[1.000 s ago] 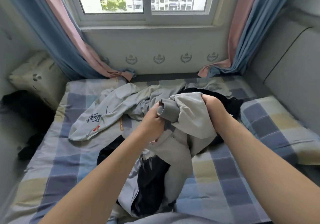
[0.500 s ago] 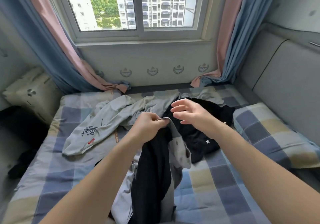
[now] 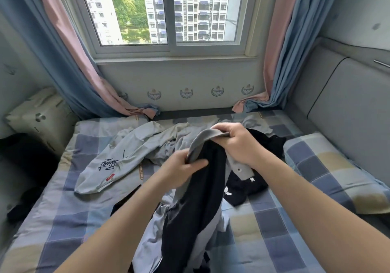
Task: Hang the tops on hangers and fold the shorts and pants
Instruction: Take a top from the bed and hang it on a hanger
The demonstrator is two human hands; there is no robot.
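Your right hand (image 3: 238, 144), open and apart half a second ago, now closes its fingers on the grey edge of the garment (image 3: 196, 199) at frame centre. Your left hand (image 3: 179, 169) grips the same edge, lower left. Nothing looks hung or folded yet: the garment dangles over the bed (image 3: 274, 230), a grey top (image 3: 109, 167) lies crumpled centre left, and no hanger shows.

Collared garment (image 3: 198, 199) hangs from left hand (image 3: 181, 173) and right hand (image 3: 238, 144) over mid bed (image 3: 69, 220), lettered top (image 3: 118, 163) lying to its left, another garment (image 3: 272, 148) behind right, pillow (image 3: 329, 173) at bed's right edge, window (image 3: 168, 19) behind
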